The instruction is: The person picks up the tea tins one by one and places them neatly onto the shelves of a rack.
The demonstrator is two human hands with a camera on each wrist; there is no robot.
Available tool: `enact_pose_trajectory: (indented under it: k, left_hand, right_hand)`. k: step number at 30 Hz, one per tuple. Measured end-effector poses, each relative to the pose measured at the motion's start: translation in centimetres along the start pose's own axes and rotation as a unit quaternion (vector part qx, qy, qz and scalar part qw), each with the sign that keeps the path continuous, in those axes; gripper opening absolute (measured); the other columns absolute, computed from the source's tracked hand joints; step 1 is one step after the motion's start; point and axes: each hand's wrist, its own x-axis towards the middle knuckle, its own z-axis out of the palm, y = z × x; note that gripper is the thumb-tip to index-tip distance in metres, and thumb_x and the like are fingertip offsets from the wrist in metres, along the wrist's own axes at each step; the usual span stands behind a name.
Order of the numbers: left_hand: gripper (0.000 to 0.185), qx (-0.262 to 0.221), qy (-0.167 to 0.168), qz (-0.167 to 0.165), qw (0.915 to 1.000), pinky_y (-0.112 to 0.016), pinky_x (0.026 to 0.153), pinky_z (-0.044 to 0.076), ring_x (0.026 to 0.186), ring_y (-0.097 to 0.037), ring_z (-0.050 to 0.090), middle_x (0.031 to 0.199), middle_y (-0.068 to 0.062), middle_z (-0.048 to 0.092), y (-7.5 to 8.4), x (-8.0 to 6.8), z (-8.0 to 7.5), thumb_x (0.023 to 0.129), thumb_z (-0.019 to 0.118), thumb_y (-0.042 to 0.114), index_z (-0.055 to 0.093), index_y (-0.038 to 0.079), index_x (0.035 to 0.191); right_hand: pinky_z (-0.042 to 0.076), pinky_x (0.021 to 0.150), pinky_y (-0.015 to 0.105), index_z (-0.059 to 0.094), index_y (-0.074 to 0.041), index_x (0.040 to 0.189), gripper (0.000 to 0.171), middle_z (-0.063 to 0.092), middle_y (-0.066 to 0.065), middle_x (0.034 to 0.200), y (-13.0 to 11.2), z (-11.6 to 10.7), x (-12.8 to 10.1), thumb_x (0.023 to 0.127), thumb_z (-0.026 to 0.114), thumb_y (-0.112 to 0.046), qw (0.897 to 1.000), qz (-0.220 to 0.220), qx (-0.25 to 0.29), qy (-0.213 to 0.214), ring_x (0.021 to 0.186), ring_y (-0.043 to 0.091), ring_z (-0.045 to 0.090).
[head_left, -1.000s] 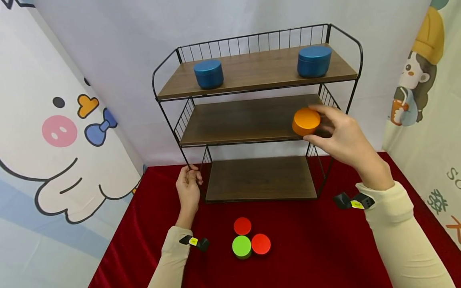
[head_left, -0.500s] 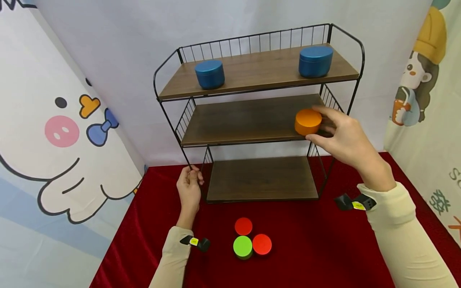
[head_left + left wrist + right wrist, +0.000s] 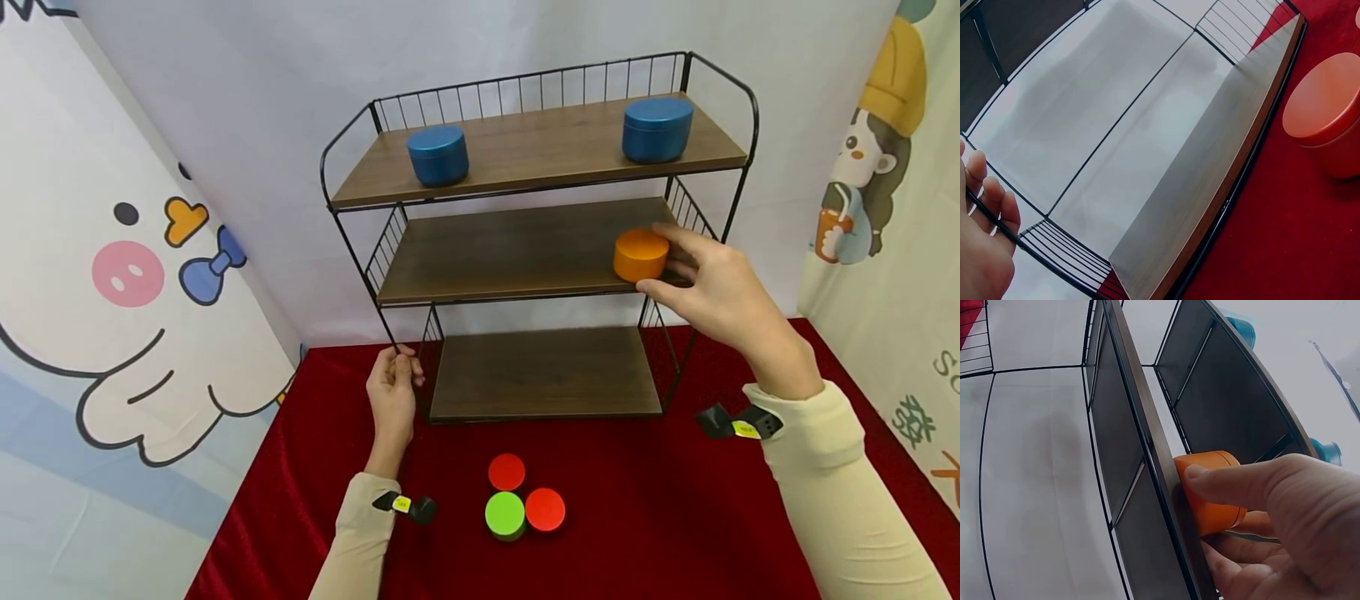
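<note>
**Orange tin (image 3: pixel 639 257) at the right end of the middle shelf (image 3: pixel 517 250), both hands busy**

So here's what I've got on the feeds. The right hand (image 3: pixel 712 283) is pinching the orange tin, thumb on the near side and fingers round the back, right by the front edge of that middle board. It looks to me like the tin's base is touching the wood, but the fingers cover part of it even on the right wrist cam, so I can't swear it's sitting flat.

The left hand (image 3: pixel 393 383) is down low with its fingers curled round the rack's left front post (image 3: pixel 355 258). The left wrist cam catches the black rod running between palm and fingers.

Up on the top shelf (image 3: pixel 540 150) I can see two blue tins, one toward the left (image 3: pixel 438 157) and one toward the right (image 3: pixel 657 131).

Below the rack, on the red-clothed surface (image 3: pixel 645 533), there's a little cluster: a green tin (image 3: pixel 506 517) with one red tin (image 3: pixel 507 472) behind it and another red tin (image 3: pixel 545 510) just beside it to the right.
</note>
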Motion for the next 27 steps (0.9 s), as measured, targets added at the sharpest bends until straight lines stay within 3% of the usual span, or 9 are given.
enact_pose_trajectory:
  k: [12, 16, 19, 22, 27]
  left_hand:
    - [0.034, -0.018, -0.019, -0.013, 0.9996, -0.02, 0.067, 0.053, 0.074, -0.014, 0.058, 0.08, -0.001, 0.059, -0.2, -0.1, -0.3, 0.109, 0.049, 0.017, 0.056, -0.016, 0.113]
    - [0.035, -0.016, -0.02, -0.005, 0.9997, -0.021, 0.071, 0.054, 0.077, -0.011, 0.06, 0.085, -0.002, 0.062, -0.4, -0.2, -0.4, 0.11, 0.049, 0.017, 0.056, -0.017, 0.115]
    - [0.032, -0.011, -0.002, -0.002, 0.9999, -0.021, 0.074, 0.055, 0.076, -0.011, 0.062, 0.086, -0.002, 0.063, -0.6, -0.3, -0.5, 0.109, 0.053, 0.015, 0.061, -0.016, 0.114]
    - [0.03, -0.007, 0.018, 0.001, 0.9998, -0.02, 0.075, 0.055, 0.075, -0.01, 0.063, 0.085, -0.001, 0.064, -0.7, -0.5, -0.5, 0.107, 0.056, 0.014, 0.065, -0.014, 0.113]
    - [0.028, -0.013, 0.032, 0.004, 0.9994, -0.019, 0.073, 0.055, 0.073, -0.01, 0.063, 0.086, -0.003, 0.064, -1.0, -0.6, -0.5, 0.106, 0.059, 0.012, 0.065, -0.014, 0.116]
  right_hand:
    - [0.048, 0.101, 0.03, 0.037, 0.004, 0.154, 0.072, 0.046, 0.029, 0.152, 0.1, -0.1, -0.3, 0.094, 0.076, -0.007, 1.0, -0.005, 0.003, -0.005, 0.131, 0.048, 0.056]
    - [0.043, 0.105, 0.014, 0.035, 0.0, 0.156, 0.074, 0.041, 0.023, 0.158, 0.0, 0.1, -1.0, 0.094, 0.075, -0.004, 0.999, -0.02, 0.021, 0.018, 0.138, 0.042, 0.051]
    - [0.041, 0.102, 0.005, 0.036, 0.0, 0.156, 0.075, 0.041, 0.022, 0.159, 0.0, 0.5, -1.8, 0.092, 0.075, -0.001, 0.997, -0.044, 0.031, 0.047, 0.138, 0.043, 0.051]
    - [0.041, 0.101, 0.004, 0.034, -0.002, 0.157, 0.077, 0.039, 0.023, 0.159, -0.1, 1.0, -2.4, 0.091, 0.075, 0.002, 0.995, -0.061, 0.043, 0.069, 0.136, 0.046, 0.052]
    - [0.041, 0.106, 0.007, 0.026, -0.006, 0.161, 0.085, 0.031, 0.02, 0.162, -0.1, 1.5, -3.0, 0.091, 0.074, 0.002, 0.994, -0.047, 0.064, 0.08, 0.14, 0.045, 0.047]
